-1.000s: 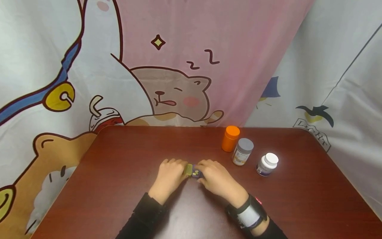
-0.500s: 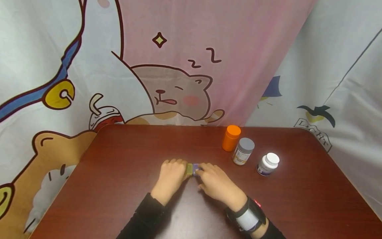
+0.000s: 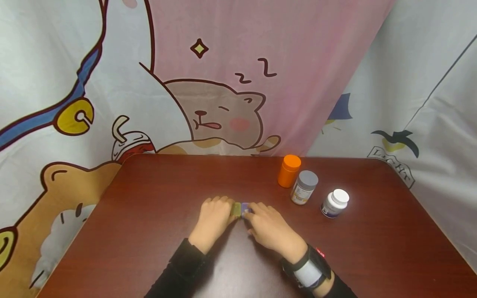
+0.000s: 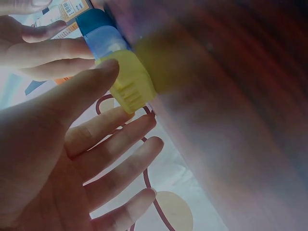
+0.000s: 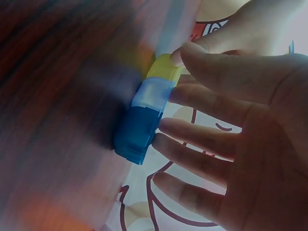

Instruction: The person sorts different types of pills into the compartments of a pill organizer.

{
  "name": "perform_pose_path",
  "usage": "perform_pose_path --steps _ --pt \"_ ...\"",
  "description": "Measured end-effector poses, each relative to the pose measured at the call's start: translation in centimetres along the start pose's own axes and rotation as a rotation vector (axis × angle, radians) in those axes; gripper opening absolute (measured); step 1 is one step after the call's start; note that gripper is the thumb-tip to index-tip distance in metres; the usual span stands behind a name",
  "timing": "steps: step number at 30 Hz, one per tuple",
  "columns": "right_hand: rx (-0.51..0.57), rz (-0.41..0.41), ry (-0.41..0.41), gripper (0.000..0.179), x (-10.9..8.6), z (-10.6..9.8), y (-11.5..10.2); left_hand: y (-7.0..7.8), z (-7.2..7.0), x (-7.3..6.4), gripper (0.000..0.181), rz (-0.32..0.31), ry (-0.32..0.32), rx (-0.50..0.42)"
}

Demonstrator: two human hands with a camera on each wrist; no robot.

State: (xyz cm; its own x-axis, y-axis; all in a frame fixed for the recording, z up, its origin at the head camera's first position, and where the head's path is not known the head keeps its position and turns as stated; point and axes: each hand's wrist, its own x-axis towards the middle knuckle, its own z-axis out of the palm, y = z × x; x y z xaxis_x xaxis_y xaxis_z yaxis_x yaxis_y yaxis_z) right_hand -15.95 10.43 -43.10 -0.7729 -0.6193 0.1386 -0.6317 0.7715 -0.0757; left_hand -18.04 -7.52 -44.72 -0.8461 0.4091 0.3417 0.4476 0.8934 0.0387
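Observation:
A small pill organizer [image 3: 244,206] lies on the table between both hands. Its yellow, pale blue and teal compartments show in the right wrist view, where the teal end [image 5: 137,132] is nearest the camera. My left hand [image 3: 213,217] pinches the yellow end [image 4: 127,79] between thumb and index finger, its other fingers spread loosely. My right hand [image 3: 273,227] reaches over the other end, with fingertips on the middle, bluish-purple compartment. Its fingers stretch out fairly straight along the organizer's side. The lids look down; pills inside cannot be made out clearly.
To the right stand an orange bottle [image 3: 288,171], a grey-lidded jar [image 3: 304,188] and a white bottle [image 3: 334,203], all upright. The brown table [image 3: 167,182] meets a cartoon-printed curtain [image 3: 223,45] at its back edge.
The purple compartment showed pills a second ago; now its lid covers it. My right fingers have shifted onto that lid. The left hand keeps its pinch on the yellow end.

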Motion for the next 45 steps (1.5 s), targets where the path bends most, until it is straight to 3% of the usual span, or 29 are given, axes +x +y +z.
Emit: perform_pose_path --steps 16,25,28,32,35,39,45 --pt "-0.037 0.003 0.013 0.035 0.2 -0.1 -0.3 -0.1 -0.2 0.2 0.032 -0.009 -0.011 -0.036" --pt "-0.037 0.018 0.045 0.03 0.2 0.3 -0.2 -0.3 -0.1 -0.2 0.024 0.018 0.008 -0.065" --pt "-0.047 0.014 0.076 0.027 0.1 0.4 -0.3 -0.8 0.2 -0.1 0.025 0.002 -0.043 -0.127" --pt "-0.058 0.019 0.089 0.025 -0.1 0.3 -0.5 -1.2 0.2 0.0 0.035 -0.035 -0.158 -0.24" --pt "-0.061 0.023 0.088 0.024 -0.4 0.1 -0.6 -1.2 0.1 0.1 0.042 -0.031 -0.212 -0.295" --pt "-0.095 0.014 0.123 0.023 -0.4 0.0 -0.6 -0.9 0.2 0.0 0.047 0.008 -0.232 -0.338" --pt "-0.188 -0.011 0.271 0.021 0.1 0.3 -0.3 -0.4 0.0 0.0 0.048 0.019 -0.228 -0.338"
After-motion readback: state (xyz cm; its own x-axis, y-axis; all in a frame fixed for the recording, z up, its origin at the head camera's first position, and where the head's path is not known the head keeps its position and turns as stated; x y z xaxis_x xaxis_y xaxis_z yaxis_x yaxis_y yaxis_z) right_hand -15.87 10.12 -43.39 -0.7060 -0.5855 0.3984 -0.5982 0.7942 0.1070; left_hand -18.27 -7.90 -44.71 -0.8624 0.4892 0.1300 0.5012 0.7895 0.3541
